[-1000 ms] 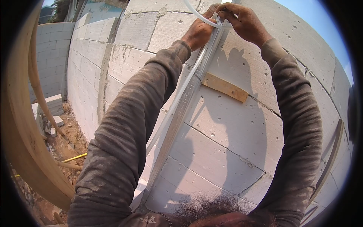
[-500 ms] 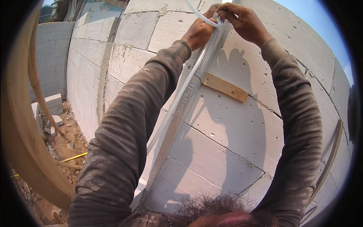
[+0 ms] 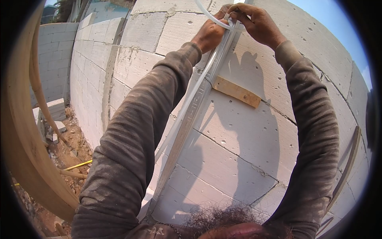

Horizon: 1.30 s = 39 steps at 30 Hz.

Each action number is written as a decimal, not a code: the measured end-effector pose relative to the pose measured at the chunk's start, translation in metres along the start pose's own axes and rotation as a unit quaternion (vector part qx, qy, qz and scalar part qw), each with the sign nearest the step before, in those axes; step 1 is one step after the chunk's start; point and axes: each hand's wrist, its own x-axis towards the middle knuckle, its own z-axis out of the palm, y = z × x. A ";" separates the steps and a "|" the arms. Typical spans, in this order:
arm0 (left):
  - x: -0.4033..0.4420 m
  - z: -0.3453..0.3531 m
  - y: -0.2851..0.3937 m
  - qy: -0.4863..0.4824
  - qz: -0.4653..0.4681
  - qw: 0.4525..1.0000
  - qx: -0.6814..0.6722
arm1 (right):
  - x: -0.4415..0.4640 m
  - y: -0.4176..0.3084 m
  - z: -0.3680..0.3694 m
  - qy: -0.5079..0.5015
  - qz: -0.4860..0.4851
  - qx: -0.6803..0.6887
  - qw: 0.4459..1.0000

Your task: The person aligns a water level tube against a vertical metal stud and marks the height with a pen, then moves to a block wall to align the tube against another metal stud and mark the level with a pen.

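Both hands are raised near the top of an upright metal channel that stands against the block wall. My left hand is closed around a clear plastic tube, which runs down along the channel's left side. Opposite it, my right hand pinches with thumb and forefinger at the same spot, where the tube bends in a loop across the channel. The fingertips overlap, so the exact point of grip is partly hidden. A short wooden block sticks out to the right of the channel below my hands.
The light block wall fills most of the view, with my shadow on it. At the left are a curved wooden board, a bamboo pole, loose blocks and rubble on the soil. A wooden strip leans at the right.
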 end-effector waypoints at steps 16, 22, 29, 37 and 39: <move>-0.004 0.012 -0.019 -0.018 0.024 0.998 0.061 | -0.002 -0.001 -0.001 0.008 -0.005 -0.021 1.000; -0.006 0.016 -0.027 -0.025 0.036 0.995 0.087 | -0.003 -0.004 -0.002 0.003 0.007 -0.006 1.000; -0.009 0.022 -0.037 -0.025 0.057 0.989 0.132 | -0.002 -0.003 -0.001 -0.003 0.016 0.028 0.999; -0.007 0.015 -0.025 -0.025 0.030 0.997 0.072 | -0.002 -0.002 -0.002 -0.005 0.005 0.017 1.000; -0.006 0.013 -0.021 -0.023 0.021 0.998 0.055 | -0.002 -0.001 -0.002 -0.005 0.005 0.022 1.000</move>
